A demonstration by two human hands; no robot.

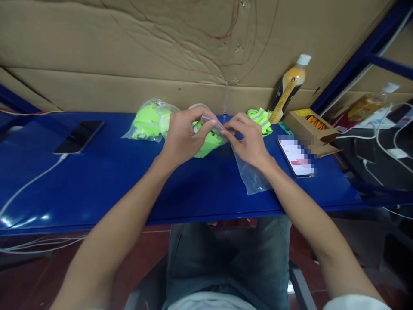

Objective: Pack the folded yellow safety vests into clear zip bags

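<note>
My left hand (183, 135) pinches the upper edge of a clear plastic bag (213, 122) between thumb and fingers. Closed on the same edge from the other side is my right hand (250, 138), its fingertips close to my left thumb. Bright yellow-green material (209, 144) shows inside or just behind this bag, partly hidden by my left hand. Further left lies another clear bag (145, 120) with yellow-green fabric and silver bands in it. Beyond my right hand is a folded yellow-green reflective piece (261, 120). A flat clear bag (251, 176) lies beneath my right wrist.
On the blue table (106, 181), a dark phone (79, 137) is plugged into a white cable at left. To the right are a lit phone (295, 157), an opened cardboard box (312, 129) and a yellow drink bottle (288, 90). Cardboard (129, 51) lines the back.
</note>
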